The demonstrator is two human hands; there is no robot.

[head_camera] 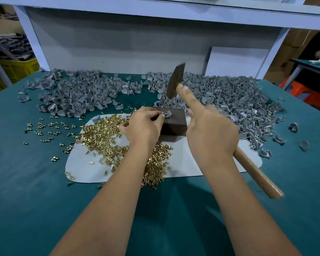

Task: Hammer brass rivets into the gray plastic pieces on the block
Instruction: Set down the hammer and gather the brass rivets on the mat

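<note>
right hand (209, 133) grips the hammer (175, 81) raised above the gray piece (167, 114), which the left hand (143, 126) pinches on the block (174, 124) at frame centre.

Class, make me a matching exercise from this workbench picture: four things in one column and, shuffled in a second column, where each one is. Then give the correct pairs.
Things
1. hammer
2. gray plastic piece
3. loose brass rivets
4. dark block

Places
A. heaped on the white mat
B. standing on the white mat, between the two hands
C. raised in the right hand
D. on top of the block, pinched by the left hand

Pairs: 1-C, 2-D, 3-A, 4-B
</note>
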